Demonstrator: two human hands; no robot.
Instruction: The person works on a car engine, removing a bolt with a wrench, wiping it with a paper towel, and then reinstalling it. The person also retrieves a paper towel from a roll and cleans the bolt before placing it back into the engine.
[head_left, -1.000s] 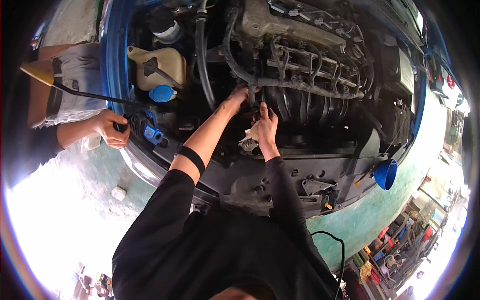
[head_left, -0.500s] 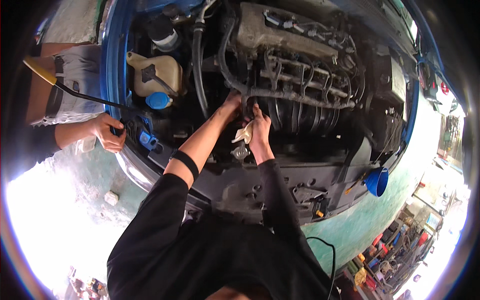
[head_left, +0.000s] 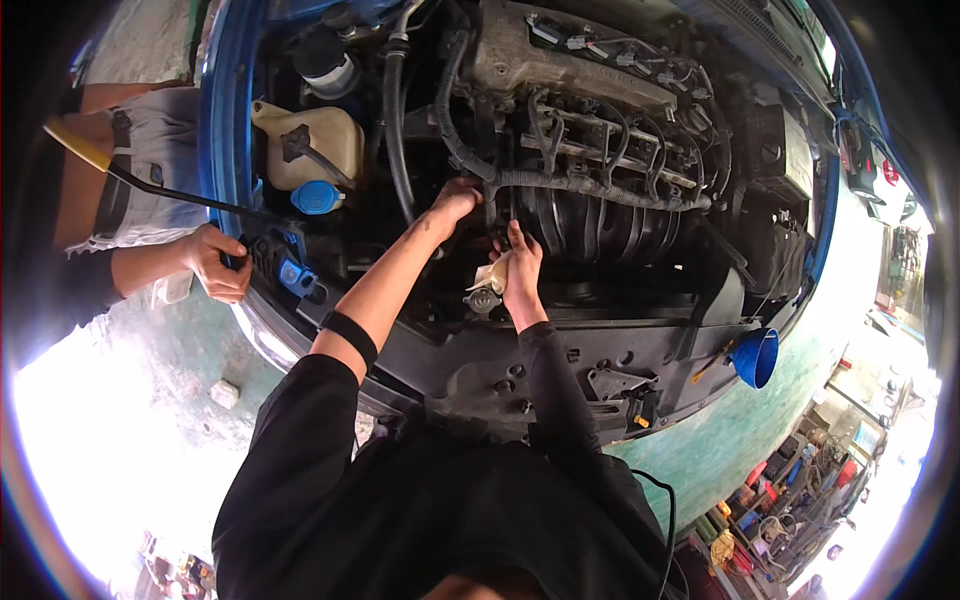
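My left hand [head_left: 458, 200] reaches into the engine bay, its fingers curled at the grey corrugated wiring harness [head_left: 560, 187], where it meets a downward branch. The fingertips are partly hidden behind it. Lower and to the right, my right hand [head_left: 522, 272] is closed, thumb up, around a crumpled pale cloth [head_left: 490, 275]. Something dark by its thumb is too unclear to name. Just below the cloth sits a metal radiator cap [head_left: 482, 300]. The ribbed black intake manifold [head_left: 600, 225] lies to the right of my hands.
At left, another person's hand [head_left: 218, 265] rests by the fender near a yellow-handled rod [head_left: 80, 145]. A washer reservoir [head_left: 315, 140] with blue cap stands behind. A blue funnel [head_left: 755, 358] sits at the right front edge. The battery [head_left: 785, 155] is far right.
My left hand has drawn up and slightly left, out of the gap, to the harness. My right hand has dropped slightly with the cloth. The other person's hand has stayed put.
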